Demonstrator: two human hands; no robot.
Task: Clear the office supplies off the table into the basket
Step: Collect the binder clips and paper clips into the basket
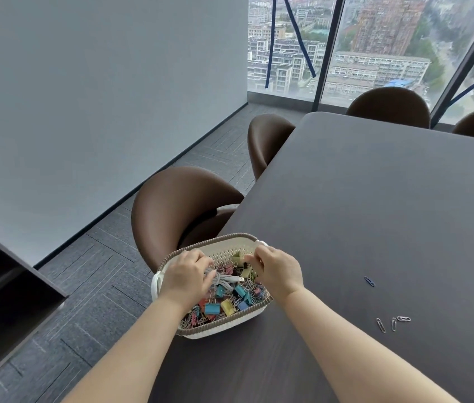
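A white basket with a brown rim (224,322) stands at the table's left edge. It is filled with coloured binder clips (212,308), paper clips and a coiled grey USB cable (225,280). My left hand (185,276) is inside the basket, fingers curled on the cable. My right hand (278,270) hovers over the basket's right side with its fingers curled down; whether it pinches anything is hidden. On the dark table (375,213) lie a blue paper clip (370,281) and three silver paper clips (393,323) to the right of the basket.
Brown chairs stand along the table's left side (177,205) (267,141) and far end (390,107). A dark cabinet (6,286) is at the left. A grey wall and large windows close off the room.
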